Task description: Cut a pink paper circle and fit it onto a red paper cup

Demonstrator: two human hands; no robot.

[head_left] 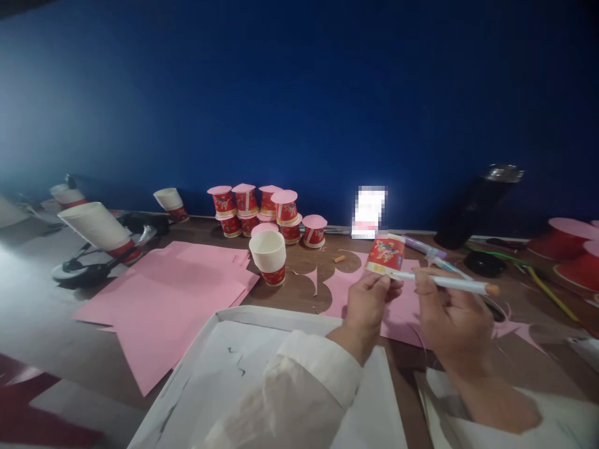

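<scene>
A red patterned paper cup (386, 252) is pinched at its lower edge in my left hand (366, 305), above cut pink paper (346, 284). My right hand (452, 312) is closed around a pale pen (453, 284) with an orange end. The pen's tip meets the cup near its yellow band; whether it presses on the surface I cannot tell. Left of my hands, a stack of white-and-red paper cups (268, 252) stands upright. Behind it are several small red cups (246, 199) topped with pink paper discs, some piled two high.
Pink paper sheets (182, 280) lie on the left, beside a shallow white box lid (276, 318) near me. A lit phone (369, 212) leans at the wall. On the right are a dark bottle (475, 202) and large red cups (556, 240). Tilted cups (96, 226) lie at far left.
</scene>
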